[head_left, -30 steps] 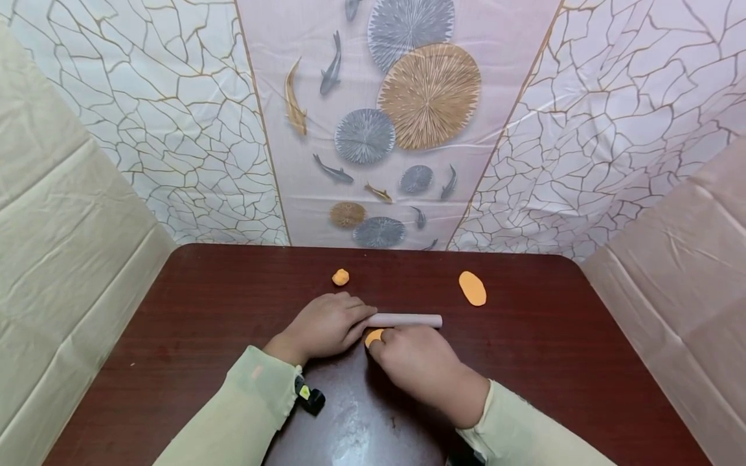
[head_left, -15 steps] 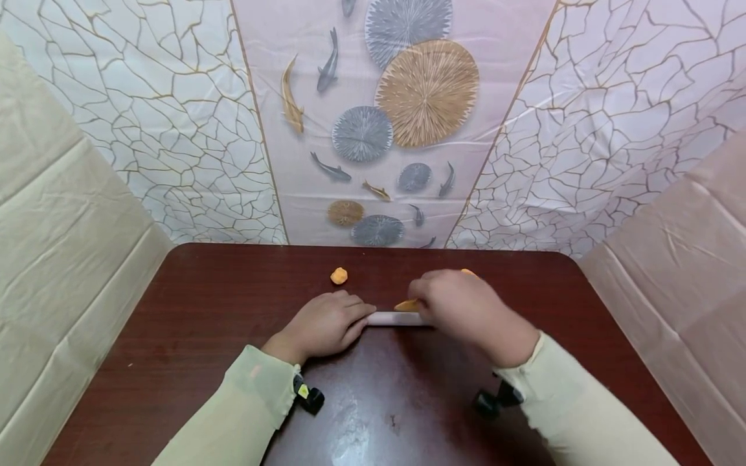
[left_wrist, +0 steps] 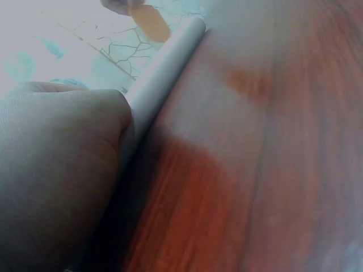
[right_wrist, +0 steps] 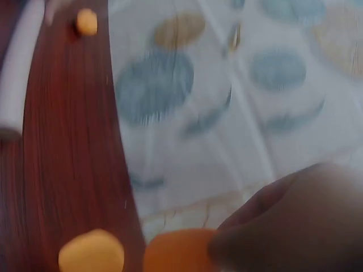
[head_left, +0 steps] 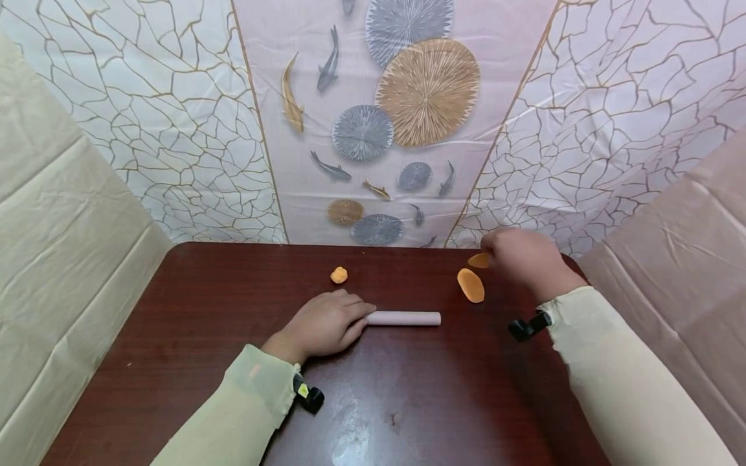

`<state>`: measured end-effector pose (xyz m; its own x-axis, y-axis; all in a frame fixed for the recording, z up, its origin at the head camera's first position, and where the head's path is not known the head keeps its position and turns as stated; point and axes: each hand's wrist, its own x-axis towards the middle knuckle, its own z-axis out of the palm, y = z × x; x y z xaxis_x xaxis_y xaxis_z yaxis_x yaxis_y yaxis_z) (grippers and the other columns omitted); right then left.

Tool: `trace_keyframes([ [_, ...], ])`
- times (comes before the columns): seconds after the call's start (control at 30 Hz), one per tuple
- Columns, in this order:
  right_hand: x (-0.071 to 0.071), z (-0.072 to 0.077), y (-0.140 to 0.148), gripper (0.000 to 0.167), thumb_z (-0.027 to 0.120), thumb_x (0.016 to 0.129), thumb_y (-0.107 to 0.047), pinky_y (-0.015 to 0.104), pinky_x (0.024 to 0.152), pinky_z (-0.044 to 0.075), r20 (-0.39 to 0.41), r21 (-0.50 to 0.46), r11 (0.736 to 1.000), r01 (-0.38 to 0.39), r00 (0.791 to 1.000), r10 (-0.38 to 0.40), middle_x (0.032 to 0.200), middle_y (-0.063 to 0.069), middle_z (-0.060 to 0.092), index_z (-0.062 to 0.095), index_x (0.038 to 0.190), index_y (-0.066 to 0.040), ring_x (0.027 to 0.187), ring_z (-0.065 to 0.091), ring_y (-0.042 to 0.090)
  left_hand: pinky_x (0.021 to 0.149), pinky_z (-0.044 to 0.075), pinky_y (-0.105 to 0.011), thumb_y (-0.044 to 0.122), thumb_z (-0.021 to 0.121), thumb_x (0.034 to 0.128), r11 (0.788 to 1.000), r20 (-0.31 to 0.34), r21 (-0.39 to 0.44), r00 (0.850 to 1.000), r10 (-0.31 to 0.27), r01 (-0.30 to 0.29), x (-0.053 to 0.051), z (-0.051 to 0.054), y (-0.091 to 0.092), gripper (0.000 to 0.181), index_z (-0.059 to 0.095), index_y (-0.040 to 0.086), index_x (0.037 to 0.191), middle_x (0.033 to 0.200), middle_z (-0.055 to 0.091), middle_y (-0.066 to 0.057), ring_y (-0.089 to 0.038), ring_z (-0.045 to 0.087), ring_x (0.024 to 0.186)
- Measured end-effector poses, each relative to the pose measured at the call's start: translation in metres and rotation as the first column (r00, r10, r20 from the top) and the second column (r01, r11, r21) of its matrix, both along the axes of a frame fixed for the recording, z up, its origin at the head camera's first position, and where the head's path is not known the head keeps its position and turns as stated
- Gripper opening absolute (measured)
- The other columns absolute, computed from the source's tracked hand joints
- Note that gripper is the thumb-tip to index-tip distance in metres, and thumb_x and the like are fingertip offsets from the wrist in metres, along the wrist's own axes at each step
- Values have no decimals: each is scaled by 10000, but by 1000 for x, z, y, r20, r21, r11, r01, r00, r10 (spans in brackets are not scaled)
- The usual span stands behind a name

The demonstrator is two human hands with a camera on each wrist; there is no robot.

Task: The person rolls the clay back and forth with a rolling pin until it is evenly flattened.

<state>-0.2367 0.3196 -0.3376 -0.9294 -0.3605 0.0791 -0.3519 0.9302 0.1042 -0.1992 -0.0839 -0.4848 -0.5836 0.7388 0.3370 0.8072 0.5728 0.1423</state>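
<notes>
The right hand (head_left: 519, 259) pinches one edge of a flat orange oval (head_left: 479, 261), fingers pressed together on it, near the far right corner of the worktop (head_left: 204, 310). Half a second ago that oval was passing over the pale rod, and before that it was on the near side of it; now it is tilted, just beyond a second orange oval (head_left: 471, 285) that lies on the surface. The left wrist view shows it hanging from the fingers; whether its lower edge touches down I cannot tell.

Farther left, the left hand (head_left: 323, 323) has not shifted: it rests over the left end of the pale rod (head_left: 405, 318), fingers relaxed along it. Beyond the rod, a small orange lump (head_left: 339, 276) sits toward the far edge, also unmoved.

The change, as I judge it, brings the two flattened pieces together on the far right and frees the area by the rod, while the lump remains unflattened.
</notes>
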Motion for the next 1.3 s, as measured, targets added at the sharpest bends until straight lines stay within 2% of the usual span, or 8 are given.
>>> trace_keyframes([
  [0.2,-2,-27,31,145,792,1033,-265,605,644,597,-77,4,1000,29,997,-29,804,-17,731,742,899,-242,787,735,337,1014,621,-437,314,647,1145,1000,14,2,1000,6,-6,0,1,0,335,777,213,1437,1283,809,60,-186,746,1138],
  [0.3,4,-40,40,131,759,1037,-212,599,618,598,-62,42,999,34,998,-31,762,-32,722,761,912,-251,739,721,294,1017,620,-435,311,643,1147,1000,27,1,1000,3,-3,1,2,1,338,774,211,1442,1291,808,58,-187,745,1141],
  [0.4,14,-50,45,200,711,1019,-107,564,585,588,-32,76,997,21,999,-19,743,-44,669,732,869,-237,700,687,239,1022,620,-428,315,635,1151,1000,33,-2,999,3,-3,1,1,2,341,770,214,1448,1301,807,61,-180,743,1149],
  [0.63,31,-65,48,298,675,990,-35,488,548,557,0,88,996,-9,1000,9,720,-54,588,698,789,-253,663,599,174,1031,618,-420,322,633,1152,1000,33,-7,999,11,-11,0,0,1,340,771,221,1446,1299,806,69,-172,742,1157],
  [0.87,33,-67,47,311,714,939,-74,395,530,460,85,62,998,-7,996,1,698,-73,537,627,734,-290,648,475,152,1015,623,-423,319,653,1144,1000,24,14,1000,5,-5,1,0,0,332,777,219,1435,1293,808,68,-174,744,1145],
  [0.97,28,-60,35,244,753,947,-128,402,548,471,95,50,999,-8,996,3,713,-57,588,670,769,-273,654,502,171,1017,622,-423,318,653,1144,1000,29,13,1000,8,-8,1,0,0,333,777,216,1436,1293,807,67,-175,743,1147],
  [1.13,17,-47,-5,29,766,955,-182,486,669,587,92,-24,998,-60,994,62,905,-7,761,776,962,-208,787,685,218,1020,620,-422,319,653,1144,1000,39,8,999,12,-12,2,1,0,335,775,214,1438,1295,805,67,-173,741,1146],
  [1.3,2,-44,-66,171,772,992,-189,520,889,646,98,-125,966,-225,966,238,1092,71,820,808,1143,-114,1010,788,291,1018,617,-410,331,652,1144,1000,50,7,999,15,-16,0,0,0,336,773,224,1439,1300,801,77,-164,733,1147],
])
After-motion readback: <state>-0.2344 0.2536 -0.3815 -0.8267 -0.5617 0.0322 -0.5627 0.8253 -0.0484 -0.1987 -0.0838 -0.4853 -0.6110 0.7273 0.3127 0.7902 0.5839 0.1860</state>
